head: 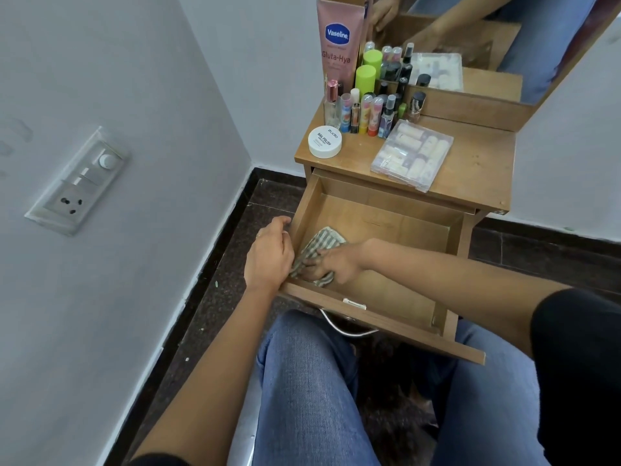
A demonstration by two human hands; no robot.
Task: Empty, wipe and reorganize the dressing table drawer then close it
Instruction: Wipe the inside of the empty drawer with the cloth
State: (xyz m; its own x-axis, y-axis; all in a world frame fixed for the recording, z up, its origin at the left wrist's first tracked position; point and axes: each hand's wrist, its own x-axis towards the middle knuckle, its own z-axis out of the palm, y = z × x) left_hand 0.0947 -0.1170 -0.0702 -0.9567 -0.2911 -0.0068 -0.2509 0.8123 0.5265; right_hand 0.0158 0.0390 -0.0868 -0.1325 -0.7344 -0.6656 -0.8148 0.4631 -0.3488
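Wooden drawer pulled out, floor bare. Striped grey-cream cloth bunched in near-left corner, gripped beneath right hand. Just left of cloth, left hand curled over drawer's left wall.

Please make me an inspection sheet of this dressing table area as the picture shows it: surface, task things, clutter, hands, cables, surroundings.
Surface: wooden tabletop, with items standing along its back and left.
Job's things: drawer pulled open, holding only a striped cloth in its near left corner.
Clutter: Vaseline tube, white jar, row of small bottles and clear box of small tubes, all on the tabletop.
Hands: left hand grips the drawer's left wall; right hand holds the cloth against the drawer bottom.
Cables: nothing seen.
Surroundings: mirror behind the table, switch panel on the left wall, dark floor.
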